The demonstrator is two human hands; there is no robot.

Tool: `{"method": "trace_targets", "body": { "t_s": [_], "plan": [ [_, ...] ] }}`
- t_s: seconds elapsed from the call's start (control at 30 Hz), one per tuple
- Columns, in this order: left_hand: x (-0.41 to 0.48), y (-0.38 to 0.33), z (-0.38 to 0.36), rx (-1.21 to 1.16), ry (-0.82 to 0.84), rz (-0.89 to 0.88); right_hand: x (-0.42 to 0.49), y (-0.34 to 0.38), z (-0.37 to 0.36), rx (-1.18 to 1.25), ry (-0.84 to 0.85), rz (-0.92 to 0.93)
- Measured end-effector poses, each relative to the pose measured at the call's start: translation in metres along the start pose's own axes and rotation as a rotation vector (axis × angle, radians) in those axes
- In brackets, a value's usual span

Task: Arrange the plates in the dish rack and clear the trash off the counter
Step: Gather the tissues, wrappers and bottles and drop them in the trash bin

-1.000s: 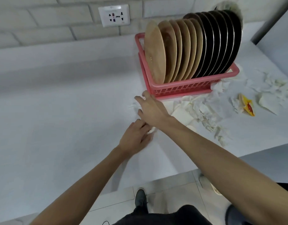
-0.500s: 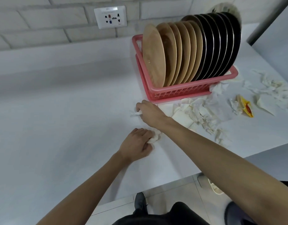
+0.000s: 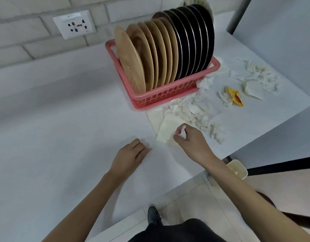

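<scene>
1. Right hand (image 3: pixel 191 141): fingers curled together, pinching a small white paper scrap (image 3: pixel 182 132) just above the counter (image 3: pixel 54 128), at the near edge of a flat napkin (image 3: pixel 165 127).
2. Left hand (image 3: pixel 129 157): palm down on the bare counter, fingers loosely bent and close together, holding nothing.
3. Crumpled tissue pile (image 3: pixel 194 110): beyond the right hand, touching the front of the pink dish rack (image 3: pixel 161 97).
4. Further trash: a yellow wrapper (image 3: pixel 235 96) and torn tissue (image 3: pixel 255 75), to the right of the rack.
5. Wooden plates (image 3: pixel 142 60) and black plates (image 3: pixel 191 42): upright on edge in the rack, wooden to the left.
6. Wall socket (image 3: pixel 74 24): on the brick wall, left of the rack.
</scene>
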State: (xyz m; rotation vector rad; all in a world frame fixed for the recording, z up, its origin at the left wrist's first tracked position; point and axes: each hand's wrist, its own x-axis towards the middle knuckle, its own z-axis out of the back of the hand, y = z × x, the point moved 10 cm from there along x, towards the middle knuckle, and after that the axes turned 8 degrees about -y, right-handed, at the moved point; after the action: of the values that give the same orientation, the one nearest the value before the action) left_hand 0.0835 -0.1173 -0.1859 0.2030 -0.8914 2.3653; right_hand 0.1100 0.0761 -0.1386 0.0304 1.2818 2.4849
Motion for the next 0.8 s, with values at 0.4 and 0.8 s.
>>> {"method": "trace_targets", "body": {
  "t_s": [0.4,0.8],
  "plan": [
    [0.014,-0.043,0.006,-0.471,-0.184,0.405,-0.064,-0.079,0.040,0.316,-0.129,-0.324],
    [0.020,-0.192,-0.134,-0.683,0.276,0.463,-0.130,-0.193,0.107,0.364,-0.205,-0.593]
  ]
}}
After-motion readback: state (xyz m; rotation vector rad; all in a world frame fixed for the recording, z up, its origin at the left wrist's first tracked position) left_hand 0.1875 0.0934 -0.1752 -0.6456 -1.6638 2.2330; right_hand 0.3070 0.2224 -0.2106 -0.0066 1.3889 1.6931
